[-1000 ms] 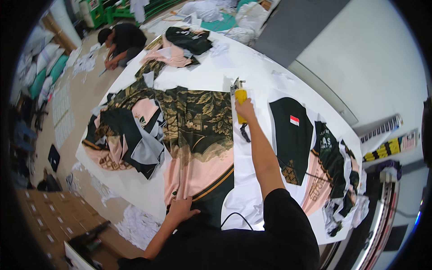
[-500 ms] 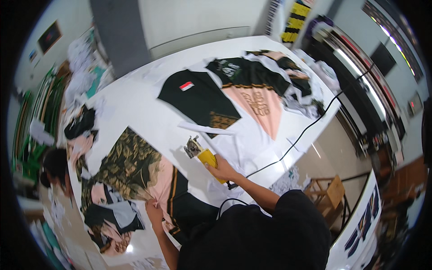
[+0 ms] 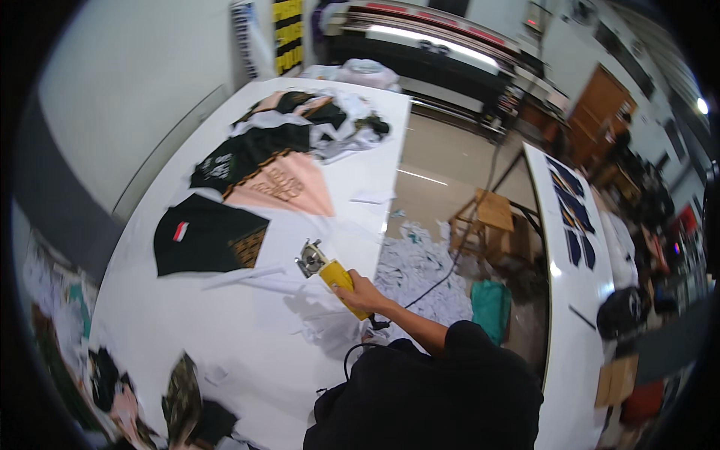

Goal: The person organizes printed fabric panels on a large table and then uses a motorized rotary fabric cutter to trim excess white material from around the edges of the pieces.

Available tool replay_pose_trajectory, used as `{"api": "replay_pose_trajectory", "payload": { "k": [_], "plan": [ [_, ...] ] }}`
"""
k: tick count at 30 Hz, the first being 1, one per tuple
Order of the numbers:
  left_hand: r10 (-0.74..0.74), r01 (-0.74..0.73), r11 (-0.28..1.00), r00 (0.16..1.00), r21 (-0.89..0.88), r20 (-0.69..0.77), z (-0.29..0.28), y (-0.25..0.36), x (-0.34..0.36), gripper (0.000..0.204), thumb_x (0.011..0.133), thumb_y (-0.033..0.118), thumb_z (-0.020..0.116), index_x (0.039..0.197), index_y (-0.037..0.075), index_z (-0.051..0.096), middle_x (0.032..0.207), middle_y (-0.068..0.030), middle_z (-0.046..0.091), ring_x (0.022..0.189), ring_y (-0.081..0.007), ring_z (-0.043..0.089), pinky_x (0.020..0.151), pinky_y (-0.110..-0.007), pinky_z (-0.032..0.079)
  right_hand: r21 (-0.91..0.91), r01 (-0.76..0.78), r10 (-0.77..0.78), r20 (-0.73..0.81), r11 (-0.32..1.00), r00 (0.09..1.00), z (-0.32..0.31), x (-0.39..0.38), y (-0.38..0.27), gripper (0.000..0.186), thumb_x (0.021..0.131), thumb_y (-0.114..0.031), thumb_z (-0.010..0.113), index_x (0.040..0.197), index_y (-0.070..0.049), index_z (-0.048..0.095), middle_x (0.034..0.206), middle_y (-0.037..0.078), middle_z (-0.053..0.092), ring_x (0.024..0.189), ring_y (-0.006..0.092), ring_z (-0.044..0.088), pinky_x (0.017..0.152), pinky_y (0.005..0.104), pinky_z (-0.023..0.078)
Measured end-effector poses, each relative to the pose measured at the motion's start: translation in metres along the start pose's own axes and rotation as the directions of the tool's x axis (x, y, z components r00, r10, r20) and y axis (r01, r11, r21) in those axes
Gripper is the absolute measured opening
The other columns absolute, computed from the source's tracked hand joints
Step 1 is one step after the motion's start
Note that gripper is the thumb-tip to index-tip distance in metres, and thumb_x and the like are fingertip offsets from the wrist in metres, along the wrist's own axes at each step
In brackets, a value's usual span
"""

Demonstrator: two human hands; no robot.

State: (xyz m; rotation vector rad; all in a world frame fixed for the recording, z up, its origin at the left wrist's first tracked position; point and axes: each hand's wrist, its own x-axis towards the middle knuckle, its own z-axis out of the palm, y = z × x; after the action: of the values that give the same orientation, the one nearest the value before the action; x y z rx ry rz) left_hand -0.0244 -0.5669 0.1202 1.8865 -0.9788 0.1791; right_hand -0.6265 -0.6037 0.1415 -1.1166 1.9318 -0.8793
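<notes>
My right hand [image 3: 361, 292] is closed round the yellow body of an electric rotary fabric cutter [image 3: 341, 281]. Its metal blade head points up and away from me, over the white table, and a black cord trails from its rear. Just beyond the cutter lies a dark green sleeve-shaped fabric piece [image 3: 199, 236] with a red and white patch and gold print. Farther off is a dark green and pink printed panel [image 3: 281, 187]. Camouflage-patterned fabric [image 3: 182, 397] stands bunched at the lower left edge. My left hand is out of the picture.
The white table [image 3: 142, 322] carries a heap of mixed cut fabric [image 3: 322, 120] at its far end. White scraps [image 3: 420, 262] cover the floor on the right, near a wooden stool [image 3: 493, 210]. A second table [image 3: 551, 300] stands farther right, and a large printer [image 3: 420, 56] is behind.
The view has swung to the right. The camouflage and pink fabric has shifted toward the lower left edge, and my left hand has left the view. My right hand still holds the cutter.
</notes>
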Motion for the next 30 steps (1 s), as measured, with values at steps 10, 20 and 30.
{"api": "replay_pose_trajectory", "payload": {
  "k": [10, 20, 30],
  "plan": [
    [0.098, -0.12, 0.982, 0.983, 0.143, 0.157, 0.076, -0.059, 0.015, 0.046, 0.095, 0.019, 0.068, 0.135, -0.001, 0.057, 0.128, -0.0197, 0.059, 0.115, -0.0302, 0.058, 0.092, -0.043, 0.048, 0.088, -0.043, 0.057, -0.172, 0.995, 0.983, -0.026, -0.052, 0.024, 0.058, 0.089, -0.045, 0.069, 0.115, 0.005, 0.053, 0.098, 0.031, 0.07, 0.087, 0.0429, 0.072, 0.077, 0.047, 0.056],
    [0.227, -0.375, 0.927, 0.508, -0.023, 0.831, 0.222, 0.088, -0.105, 0.085, 0.094, 0.049, 0.068, 0.159, 0.007, 0.032, 0.165, -0.0271, 0.02, 0.153, -0.0456, 0.017, 0.12, -0.063, 0.021, 0.102, -0.014, 0.041, -0.269, 0.995, 0.962, -0.048, -0.074, 0.032, 0.06, 0.087, -0.045, 0.068, 0.116, 0.005, 0.055, 0.099, 0.03, 0.07, 0.089, 0.0418, 0.071, 0.079, 0.0471, 0.055],
    [0.511, -0.551, 0.787, 0.327, -0.279, 0.795, 0.155, 0.165, -0.23, 0.048, 0.096, 0.026, 0.062, 0.136, 0.0, 0.056, 0.147, -0.0238, 0.044, 0.14, -0.0481, 0.034, 0.115, -0.057, 0.027, 0.115, -0.028, 0.054, -0.224, 0.993, 0.973, -0.068, -0.075, 0.033, 0.063, 0.086, -0.048, 0.07, 0.12, 0.004, 0.057, 0.104, 0.029, 0.07, 0.094, 0.0389, 0.071, 0.082, 0.0446, 0.055]
  ]
}}
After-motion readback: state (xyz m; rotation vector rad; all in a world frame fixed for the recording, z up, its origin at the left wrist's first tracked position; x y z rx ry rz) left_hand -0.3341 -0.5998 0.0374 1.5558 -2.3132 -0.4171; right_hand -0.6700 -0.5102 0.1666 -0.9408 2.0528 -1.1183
